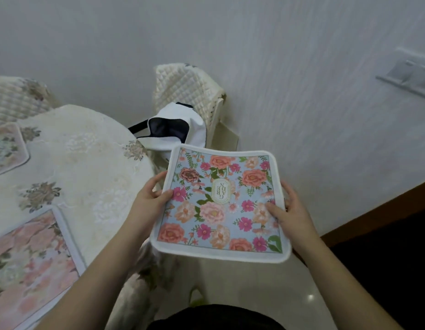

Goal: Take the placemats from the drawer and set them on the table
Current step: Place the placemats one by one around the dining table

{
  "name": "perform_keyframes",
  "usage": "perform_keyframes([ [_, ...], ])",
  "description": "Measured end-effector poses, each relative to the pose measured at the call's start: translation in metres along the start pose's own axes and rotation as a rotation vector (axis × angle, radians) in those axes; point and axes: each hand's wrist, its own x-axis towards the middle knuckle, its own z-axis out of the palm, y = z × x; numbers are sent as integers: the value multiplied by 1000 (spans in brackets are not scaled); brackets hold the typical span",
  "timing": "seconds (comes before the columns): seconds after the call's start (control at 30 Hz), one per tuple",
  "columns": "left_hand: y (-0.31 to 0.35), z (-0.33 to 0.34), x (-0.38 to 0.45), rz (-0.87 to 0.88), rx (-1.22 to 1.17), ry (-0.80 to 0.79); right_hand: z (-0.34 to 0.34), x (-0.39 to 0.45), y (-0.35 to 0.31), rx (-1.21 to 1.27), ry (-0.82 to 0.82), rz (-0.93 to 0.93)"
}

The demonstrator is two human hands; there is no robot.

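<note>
1. Both hands grip one floral placemat (221,206) in the air, off the desk: left hand (149,198) pinching its left edge, right hand (286,210) its right edge.
2. The desk (87,163) lies to the left, nearer the left hand; the next move probably carries the mat that way.
3. Two placemats already lie there: near placemat (28,265) and far placemat (6,148).
4. On the chair (190,91) beyond sits what seems a white bag (178,129), open; its contents are unclear.

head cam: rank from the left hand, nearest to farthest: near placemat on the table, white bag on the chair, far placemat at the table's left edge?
From the left hand:
1. White bag, up and right, on the chair.
2. Near placemat, lower left on the table; close to the bag's rank, by image spacing only.
3. Far placemat, far left.
</note>
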Motion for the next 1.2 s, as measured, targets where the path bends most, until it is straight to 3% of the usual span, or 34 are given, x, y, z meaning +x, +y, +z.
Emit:
perform_keyframes([
  [0.57, 20, -71, 91, -4, 17, 225, 96, 137, -44, -45, -203, -14],
  [1.2, 35, -59, 154, -108, -211, 740, 177, 348, -101, -251, -708, -132],
])
